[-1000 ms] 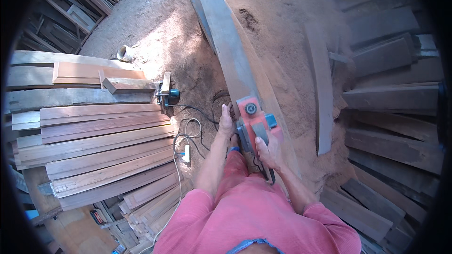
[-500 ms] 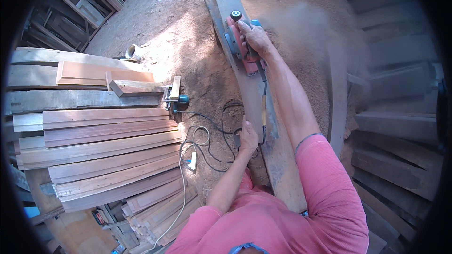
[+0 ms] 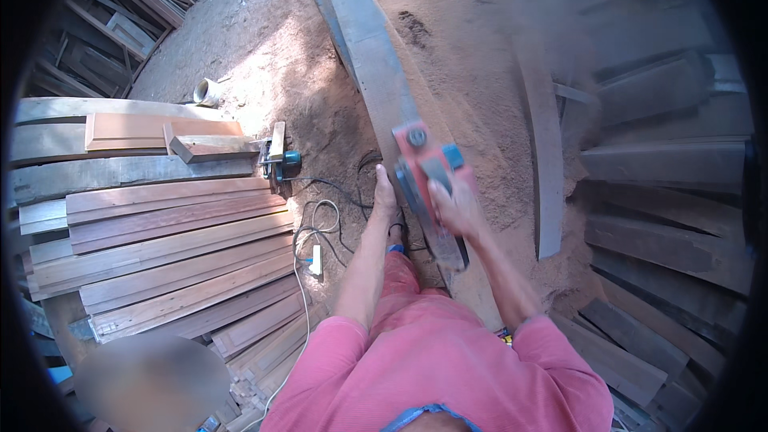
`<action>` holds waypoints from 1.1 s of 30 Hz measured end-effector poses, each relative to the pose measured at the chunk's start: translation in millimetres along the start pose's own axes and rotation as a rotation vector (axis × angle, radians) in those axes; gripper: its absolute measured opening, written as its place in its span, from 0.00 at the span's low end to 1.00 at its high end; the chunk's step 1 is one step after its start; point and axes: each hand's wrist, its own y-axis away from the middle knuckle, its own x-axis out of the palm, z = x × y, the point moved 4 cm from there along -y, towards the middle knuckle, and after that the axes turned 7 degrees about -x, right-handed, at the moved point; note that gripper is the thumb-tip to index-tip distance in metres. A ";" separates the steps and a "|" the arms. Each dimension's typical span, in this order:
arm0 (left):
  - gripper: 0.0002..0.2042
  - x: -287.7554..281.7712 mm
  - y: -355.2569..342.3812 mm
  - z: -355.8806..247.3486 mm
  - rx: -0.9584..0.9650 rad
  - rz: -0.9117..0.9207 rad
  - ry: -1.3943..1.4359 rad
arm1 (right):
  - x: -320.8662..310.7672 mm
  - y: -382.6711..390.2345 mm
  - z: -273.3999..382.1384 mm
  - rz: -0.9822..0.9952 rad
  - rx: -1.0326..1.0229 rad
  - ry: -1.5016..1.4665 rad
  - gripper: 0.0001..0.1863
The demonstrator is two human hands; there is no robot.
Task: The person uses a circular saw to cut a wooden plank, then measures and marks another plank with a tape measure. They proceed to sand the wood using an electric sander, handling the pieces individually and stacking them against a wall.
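Observation:
My right hand is closed around the rear handle of a red electric hand planer with a dark front knob. The planer sits on a long grey-brown wooden board that runs away from my body. My left hand is at the board's left edge, beside the planer, thumb upward; it appears to grip the edge, and its other fingers are partly hidden. The planer and right hand are slightly blurred by motion. A black cord lies on the ground left of the board.
Many planed boards lie side by side at left, near a teal power tool and a white power strip. Dark planks are stacked at right. A loose plank lies on the sawdust-covered ground.
My right hand has drawn the planer back along the board toward my body. My left hand has shifted forward and left in view. The dust cloud at right has drifted.

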 end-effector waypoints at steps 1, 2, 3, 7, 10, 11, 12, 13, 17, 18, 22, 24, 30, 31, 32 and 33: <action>0.37 8.4 5.0 -8.9 -0.026 0.037 0.056 | -3.0 34.2 -1.7 -0.022 -0.031 0.041 0.25; 0.40 12.9 7.5 -12.5 -0.005 0.045 0.014 | -3.6 65.4 -5.1 -0.039 -0.065 0.081 0.25; 0.40 18.7 10.0 -14.3 0.016 -0.003 0.024 | -1.6 95.2 -20.8 -0.057 -0.070 0.052 0.26; 0.41 27.2 5.4 -9.3 0.184 -0.097 0.028 | 5.2 98.2 -32.1 -0.075 0.025 -0.020 0.29; 0.42 13.1 -4.7 2.8 0.178 -0.114 0.105 | 8.0 32.4 -11.8 -0.145 -0.035 0.022 0.30; 0.42 6.7 -7.3 8.1 0.142 -0.126 0.148 | 10.1 1.1 -3.2 -0.157 -0.060 0.033 0.30; 0.39 5.8 -13.1 11.1 0.127 -0.124 0.253 | 9.8 -34.2 10.5 -0.154 -0.072 0.033 0.30; 0.38 5.9 -12.7 4.3 0.125 -0.146 0.070 | 9.1 -71.3 26.8 -0.182 -0.161 0.073 0.24; 0.32 7.0 -10.1 -3.7 0.049 -0.265 -0.379 | -1.1 -227.9 71.4 -0.210 -0.254 0.058 0.22; 0.32 10.9 -9.9 -5.2 0.038 -0.287 -0.426 | -8.3 -265.6 77.0 -0.213 -0.237 0.064 0.22; 0.33 20.6 17.8 -9.8 -0.033 -0.397 -0.594 | -17.6 -352.3 111.0 -0.138 -0.169 -0.005 0.24; 0.34 20.0 24.6 -7.0 -0.035 -0.427 -0.646 | -16.4 -363.9 102.7 -0.105 -0.192 -0.055 0.24; 0.36 28.2 10.0 -23.6 -0.019 -0.469 -0.646 | -26.8 -293.4 89.6 -0.108 -0.165 -0.085 0.22; 0.35 18.9 12.9 -17.5 -0.024 -0.498 -0.640 | -14.7 -261.6 87.6 -0.068 -0.125 -0.091 0.22; 0.34 21.1 9.8 -16.2 -0.015 -0.494 -0.640 | -16.8 -228.9 84.6 -0.062 -0.092 -0.087 0.21; 0.35 29.0 9.1 -16.3 -0.008 -0.494 -0.647 | -23.5 -194.7 74.6 -0.071 -0.115 -0.111 0.20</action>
